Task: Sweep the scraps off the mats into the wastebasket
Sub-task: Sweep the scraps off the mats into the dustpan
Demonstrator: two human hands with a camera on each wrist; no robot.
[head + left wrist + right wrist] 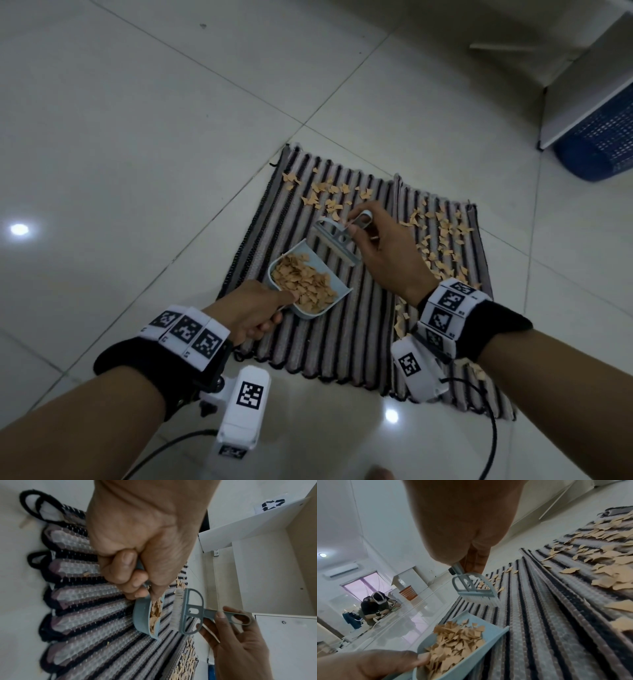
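Note:
Two striped mats [329,329] lie side by side on the tiled floor. Tan paper scraps [329,197] dot the far end of the left mat and much of the right mat [442,236]. My left hand [253,313] grips the handle of a light blue dustpan [337,286] heaped with scraps [305,279], held just over the left mat. My right hand [373,236] pinches the handle of a small grey-blue hand brush [337,241], bristles down just beyond the pan's mouth. The blue wastebasket [603,144] stands at the far right.
A white cabinet [589,78] stands beside the wastebasket at the top right. Glossy white floor tiles [137,137] surround the mats. In the right wrist view, another person [375,608] works far off near a brown basket [408,593]. Cables trail from my wrist cameras [493,428].

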